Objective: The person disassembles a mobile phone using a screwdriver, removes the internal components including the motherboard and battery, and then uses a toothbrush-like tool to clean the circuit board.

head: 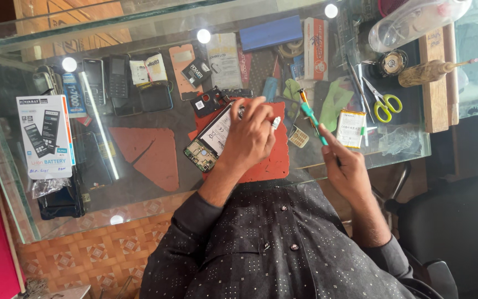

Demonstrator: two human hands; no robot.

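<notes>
Near the centre of the frame, on a red work mat (275,160) laid over the glass counter (156,194), lies an opened smartphone (212,137) with its back cover off. Left hand (250,135) rests over the phone's right half, fingers curled down onto it; grip looks closed on the body, pinning it, though what sits under the fingertips is hidden. Right hand (347,166), right of centre and just off the mat, is clamped on a green-handled screwdriver (312,119), tip pointing up-left toward the phone but not touching it.

Judged step: mid-disassembly or repair, phone steadied, tool being brought in. Next move would call for a fine, steady placement of the tip on a small screw or clip while the left hand keeps the body from sliding.

Phone's look: lies tilted, lower left to upper right. White-labelled battery fills the exposed middle; green circuit board shows at the lower-left end. A loose black frame piece (210,102) sits just above it.

Nearby: yellow-handled scissors (384,105) upper right, a loose battery (351,128) beside the screwdriver, old keypad phones (106,80) upper left, a boxed battery (44,135) at left.
</notes>
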